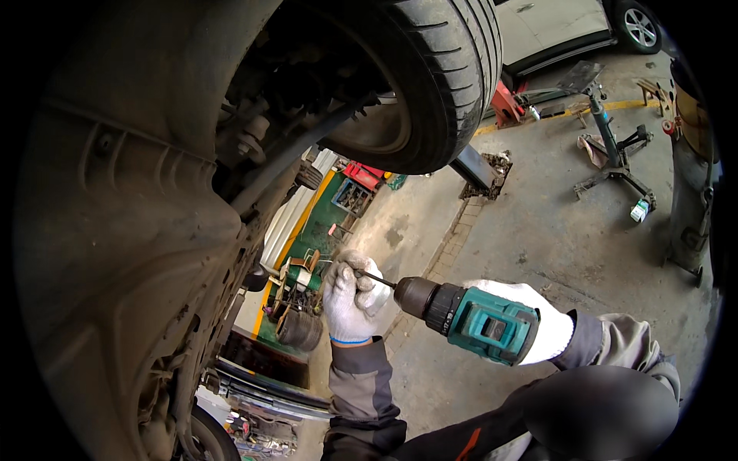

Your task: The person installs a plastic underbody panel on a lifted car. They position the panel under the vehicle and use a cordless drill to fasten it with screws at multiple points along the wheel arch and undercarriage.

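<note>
A teal cordless drill (493, 326) with a black chuck is held in my right hand (552, 326), which wears a white glove. Its body lies level, pointing left, and hides most of my grip. From the chuck a thin dark drill bit (376, 278) reaches to my left hand (352, 296), also in a white glove with a blue cuff edge. The left fingers are curled and closed around the bit's tip, so the tip itself is hidden. Both hands are below and to the right of the raised car's underbody (146, 223).
A car tyre (450, 84) hangs above my hands. To the right stand a jack-like stand (611, 142) on the floor and a tall dark cylinder (692, 184). A lift post (474, 169) rises beyond the tyre. Parts and tools lie on green flooring (311, 223) at left.
</note>
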A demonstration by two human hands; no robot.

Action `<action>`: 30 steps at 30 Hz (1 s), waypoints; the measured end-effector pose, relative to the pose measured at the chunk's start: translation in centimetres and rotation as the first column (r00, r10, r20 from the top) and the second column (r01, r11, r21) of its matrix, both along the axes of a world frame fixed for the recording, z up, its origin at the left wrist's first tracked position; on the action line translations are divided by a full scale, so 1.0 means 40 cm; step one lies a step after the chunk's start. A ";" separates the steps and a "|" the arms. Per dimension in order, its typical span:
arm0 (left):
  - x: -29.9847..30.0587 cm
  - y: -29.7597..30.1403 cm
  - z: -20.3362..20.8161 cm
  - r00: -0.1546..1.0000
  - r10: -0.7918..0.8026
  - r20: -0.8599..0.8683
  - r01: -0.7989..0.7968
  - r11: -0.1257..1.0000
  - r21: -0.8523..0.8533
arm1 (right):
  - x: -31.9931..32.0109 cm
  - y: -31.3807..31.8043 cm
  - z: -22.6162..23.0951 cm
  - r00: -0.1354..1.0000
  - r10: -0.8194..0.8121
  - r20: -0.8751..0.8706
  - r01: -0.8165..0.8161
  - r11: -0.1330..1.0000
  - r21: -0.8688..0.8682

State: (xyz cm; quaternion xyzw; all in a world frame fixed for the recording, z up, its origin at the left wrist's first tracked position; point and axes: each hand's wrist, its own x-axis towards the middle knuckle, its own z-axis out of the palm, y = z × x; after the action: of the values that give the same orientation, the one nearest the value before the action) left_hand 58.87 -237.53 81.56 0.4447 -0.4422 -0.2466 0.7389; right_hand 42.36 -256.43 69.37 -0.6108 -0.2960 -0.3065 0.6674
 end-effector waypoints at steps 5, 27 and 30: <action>0.035 0.041 0.060 0.989 -0.056 0.139 0.016 0.963 0.270 | -0.006 -0.036 0.011 0.998 0.060 -0.008 -0.060 0.996 -0.069; 0.146 -0.109 0.243 0.773 -0.626 0.103 0.630 0.739 -0.240 | 0.305 0.084 0.219 0.666 -0.525 0.530 0.578 0.813 0.078; 0.191 -0.120 0.331 0.697 -0.653 0.296 0.711 0.681 -0.172 | 0.324 0.099 0.292 0.642 -0.549 0.534 0.638 0.770 0.024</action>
State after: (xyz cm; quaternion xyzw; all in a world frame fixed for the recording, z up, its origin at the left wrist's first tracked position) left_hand 66.50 -242.34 94.80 0.1636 -0.6816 -0.3932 0.5950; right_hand 55.33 -252.48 81.05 -0.6228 -0.2690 -0.6337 0.3717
